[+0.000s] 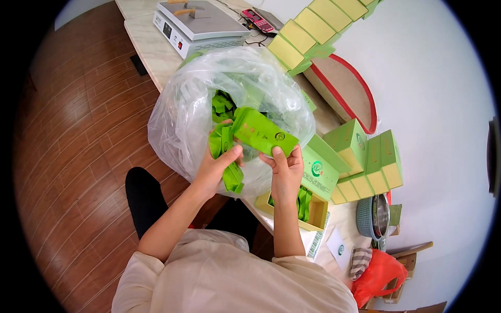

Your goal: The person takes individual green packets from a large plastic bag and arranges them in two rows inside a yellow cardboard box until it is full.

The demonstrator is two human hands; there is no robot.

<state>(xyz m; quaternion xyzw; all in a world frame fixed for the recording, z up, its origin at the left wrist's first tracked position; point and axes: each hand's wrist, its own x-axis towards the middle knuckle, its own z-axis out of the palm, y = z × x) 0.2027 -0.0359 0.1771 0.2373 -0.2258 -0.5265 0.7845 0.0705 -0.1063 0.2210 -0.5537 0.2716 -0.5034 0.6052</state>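
My left hand (216, 166) is closed around a bunch of small bright green packets (233, 177). Pinched by one end in my right hand (284, 169) is a flat green packet (266, 130) with dark and reddish print; its other end meets the bunch at my left hand. Both hands are over the mouth of a large clear plastic bag (180, 112), where more green packets (223, 104) lie. Beside my right forearm stands an open yellow-green box (315, 216) with green packets inside, its lid raised. My forearm partly hides the box.
A flat-topped scale (201, 23) and a pink calculator (257, 20) sit at the table's far end. Stacked green and yellow boxes (315, 26) stand along the wall, with more boxes (373, 161) at right. Nearer are a blue basket (367, 216) and a red bag (381, 274).
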